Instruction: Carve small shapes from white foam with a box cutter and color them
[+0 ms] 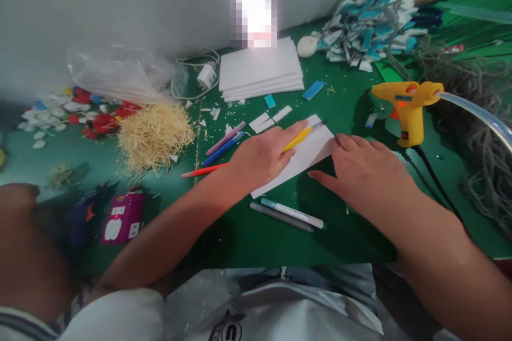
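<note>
My left hand (260,154) is closed round a yellow utility knife (298,138), with the index finger stretched along its handle. The knife's blade points right, over the upper edge of a white board (280,176) lying slanted on the table. At the board's right end, the fingertips of my right hand (360,165) rest on its edge, the thumb held apart below. My left forearm crosses an orange pen (204,170). In front of the board lie a white marker (294,214) and a grey marker (280,217).
A yellow glue gun (412,109) stands on the right, its cord trailing forward. White boards (260,72) are stacked behind. Straw (156,136) and a magenta power adapter (122,218) lie left. Blue-white scraps (372,26) fill the back right. Another person's arm (28,245) reaches in at left.
</note>
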Available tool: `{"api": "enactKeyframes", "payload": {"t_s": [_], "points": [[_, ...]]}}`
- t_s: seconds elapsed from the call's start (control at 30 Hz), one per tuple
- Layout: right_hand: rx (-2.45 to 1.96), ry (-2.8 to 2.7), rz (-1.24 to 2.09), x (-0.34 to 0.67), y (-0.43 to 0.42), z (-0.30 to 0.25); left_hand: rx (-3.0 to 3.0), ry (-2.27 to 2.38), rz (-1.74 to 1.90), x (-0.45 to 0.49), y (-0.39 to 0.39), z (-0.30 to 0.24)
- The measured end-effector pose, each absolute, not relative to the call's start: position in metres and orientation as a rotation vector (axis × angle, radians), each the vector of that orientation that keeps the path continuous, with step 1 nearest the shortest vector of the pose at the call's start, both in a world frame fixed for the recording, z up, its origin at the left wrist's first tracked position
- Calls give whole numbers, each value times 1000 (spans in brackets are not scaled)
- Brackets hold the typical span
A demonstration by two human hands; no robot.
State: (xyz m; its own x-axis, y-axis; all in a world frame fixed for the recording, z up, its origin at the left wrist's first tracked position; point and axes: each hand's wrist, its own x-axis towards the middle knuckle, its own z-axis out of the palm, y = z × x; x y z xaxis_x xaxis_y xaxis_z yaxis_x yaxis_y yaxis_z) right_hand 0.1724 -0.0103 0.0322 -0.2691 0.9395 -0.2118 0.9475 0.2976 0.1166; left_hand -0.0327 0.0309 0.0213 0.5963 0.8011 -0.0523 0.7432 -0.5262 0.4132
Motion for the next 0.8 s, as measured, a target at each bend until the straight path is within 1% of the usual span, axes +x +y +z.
{"api": "enactKeyframes", "payload": {"t_s": [0.17, 0.3, 0.53, 0.8], "points": [[1665, 2434, 29, 175, -10, 28, 2480, 1236, 150, -28, 30, 21], [1687, 2342, -65, 173, -9, 32, 2447, 1254, 115, -29, 27, 19], [1723, 2335, -73, 169, -8, 36, 2439, 1268, 113, -28, 25, 16], [1724, 2419, 100, 171, -13, 25, 2554, 1443, -242, -10, 13, 31]]}}
